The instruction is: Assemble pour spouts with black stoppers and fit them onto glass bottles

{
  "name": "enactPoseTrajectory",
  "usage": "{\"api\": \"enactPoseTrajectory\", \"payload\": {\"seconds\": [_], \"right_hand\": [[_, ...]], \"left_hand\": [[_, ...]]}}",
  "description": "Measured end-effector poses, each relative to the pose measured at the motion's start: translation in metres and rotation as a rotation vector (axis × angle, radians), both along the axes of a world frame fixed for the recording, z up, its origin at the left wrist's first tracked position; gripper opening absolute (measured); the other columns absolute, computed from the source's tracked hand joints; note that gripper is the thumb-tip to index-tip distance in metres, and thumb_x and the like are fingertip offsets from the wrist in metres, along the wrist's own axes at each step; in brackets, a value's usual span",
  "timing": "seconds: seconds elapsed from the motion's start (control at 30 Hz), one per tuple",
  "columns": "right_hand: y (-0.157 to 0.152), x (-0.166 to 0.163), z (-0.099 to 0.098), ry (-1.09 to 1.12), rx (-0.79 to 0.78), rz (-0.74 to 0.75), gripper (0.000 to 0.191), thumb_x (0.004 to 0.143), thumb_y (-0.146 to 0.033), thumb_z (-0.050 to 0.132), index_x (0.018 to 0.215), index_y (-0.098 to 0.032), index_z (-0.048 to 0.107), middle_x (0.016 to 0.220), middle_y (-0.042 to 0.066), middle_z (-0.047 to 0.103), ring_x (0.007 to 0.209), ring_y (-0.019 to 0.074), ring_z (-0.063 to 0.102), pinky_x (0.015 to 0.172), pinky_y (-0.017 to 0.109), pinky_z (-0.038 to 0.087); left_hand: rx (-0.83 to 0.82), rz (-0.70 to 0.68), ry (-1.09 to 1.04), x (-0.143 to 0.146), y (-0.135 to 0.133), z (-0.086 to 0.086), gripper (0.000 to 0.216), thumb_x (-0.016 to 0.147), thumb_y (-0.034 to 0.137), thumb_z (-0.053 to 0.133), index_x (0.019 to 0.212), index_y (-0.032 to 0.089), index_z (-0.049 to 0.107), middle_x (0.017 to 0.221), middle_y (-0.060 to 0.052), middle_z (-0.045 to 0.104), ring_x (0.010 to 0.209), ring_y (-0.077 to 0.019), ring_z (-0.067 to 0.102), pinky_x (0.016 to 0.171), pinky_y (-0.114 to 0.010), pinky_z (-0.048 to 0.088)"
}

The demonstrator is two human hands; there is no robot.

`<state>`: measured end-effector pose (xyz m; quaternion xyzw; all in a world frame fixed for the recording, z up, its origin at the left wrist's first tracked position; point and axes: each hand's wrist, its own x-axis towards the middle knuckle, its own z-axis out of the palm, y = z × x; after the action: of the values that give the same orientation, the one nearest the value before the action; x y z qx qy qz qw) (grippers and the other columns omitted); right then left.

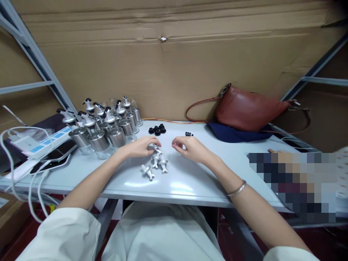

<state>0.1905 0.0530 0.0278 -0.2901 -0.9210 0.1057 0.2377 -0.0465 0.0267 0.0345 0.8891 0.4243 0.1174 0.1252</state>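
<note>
My left hand [141, 147] rests on the grey table [190, 181] with its fingertips pinched on a small silver pour spout [157, 148]. Three more silver spouts [155, 166] lie loose just in front of it. My right hand [189, 147] hovers to the right, fingers curled in a pinch; whether it holds anything I cannot make out. A metal bangle sits on that wrist. Behind the hands lie a cluster of black rubber caps [157, 129] and a few tiny black pieces [189, 134].
Several glass bottles with steel sleeves and spouts [104, 127] stand at the back left. A power strip, white cables and a device [51, 156] lie at the far left. A brown leather bag [247, 108] on blue cloth sits back right. Cardboard walls the rear.
</note>
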Motion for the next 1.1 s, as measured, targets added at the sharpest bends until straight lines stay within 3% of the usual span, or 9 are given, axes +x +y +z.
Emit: {"api": "enactPoseTrajectory", "payload": {"seconds": [0.2, 0.3, 0.47, 0.67, 0.9, 1.1], "right_hand": [[0.004, 0.009, 0.006, 0.062, 0.009, -0.035, 0.014, 0.088, -0.021, 0.049, 0.084, -0.017, 0.061, 0.074, 0.004, 0.066, 0.065, 0.0142, 0.059, 0.064, 0.025, 0.040], [0.007, 0.014, 0.008, 0.102, 0.017, -0.054, 0.014, 0.088, -0.023, 0.049, 0.084, -0.017, 0.061, 0.074, 0.004, 0.066, 0.065, 0.0148, 0.059, 0.062, 0.025, 0.040], [0.007, 0.014, 0.007, 0.096, 0.034, -0.055, 0.012, 0.088, -0.021, 0.051, 0.086, -0.017, 0.062, 0.073, 0.004, 0.067, 0.065, 0.0151, 0.060, 0.063, 0.025, 0.041], [-0.002, 0.004, 0.005, 0.120, 0.132, 0.004, 0.016, 0.091, -0.027, 0.052, 0.098, -0.016, 0.062, 0.079, 0.006, 0.069, 0.069, 0.0166, 0.062, 0.067, 0.027, 0.045], [-0.007, 0.002, 0.007, 0.214, 0.281, 0.065, 0.024, 0.096, -0.029, 0.040, 0.102, -0.018, 0.061, 0.086, 0.008, 0.070, 0.076, 0.0181, 0.063, 0.072, 0.030, 0.046], [-0.006, 0.003, 0.006, 0.243, 0.434, 0.090, 0.024, 0.096, -0.026, 0.041, 0.103, -0.015, 0.062, 0.078, 0.007, 0.067, 0.070, 0.0171, 0.061, 0.066, 0.028, 0.043]], "left_hand": [[-0.050, 0.012, 0.059, -0.001, 0.001, -0.005, 0.033, 0.082, 0.008, 0.051, 0.114, 0.014, 0.059, 0.117, -0.009, 0.063, 0.107, -0.0191, 0.059, 0.093, -0.030, 0.044], [-0.014, 0.041, 0.032, -0.002, 0.004, -0.010, 0.031, 0.086, 0.017, 0.052, 0.117, 0.014, 0.057, 0.119, -0.010, 0.063, 0.110, -0.0195, 0.059, 0.095, -0.032, 0.044], [0.137, 0.137, -0.156, 0.002, 0.002, -0.013, 0.036, 0.091, 0.034, 0.049, 0.123, 0.017, 0.053, 0.122, -0.009, 0.062, 0.112, -0.0198, 0.058, 0.096, -0.034, 0.044], [0.210, 0.178, -0.409, 0.025, -0.012, -0.011, 0.030, 0.090, 0.038, 0.049, 0.111, 0.018, 0.057, 0.100, -0.005, 0.070, 0.092, -0.0177, 0.065, 0.082, -0.030, 0.049], [0.089, 0.079, -0.629, 0.044, -0.028, -0.016, 0.038, 0.092, 0.049, 0.042, 0.107, 0.016, 0.054, 0.085, -0.005, 0.071, 0.078, -0.0159, 0.068, 0.076, -0.028, 0.049], [0.019, 0.091, -0.632, 0.046, -0.029, -0.017, 0.047, 0.091, 0.058, 0.033, 0.101, 0.016, 0.053, 0.082, -0.005, 0.070, 0.076, -0.0160, 0.067, 0.071, -0.027, 0.048]]}}
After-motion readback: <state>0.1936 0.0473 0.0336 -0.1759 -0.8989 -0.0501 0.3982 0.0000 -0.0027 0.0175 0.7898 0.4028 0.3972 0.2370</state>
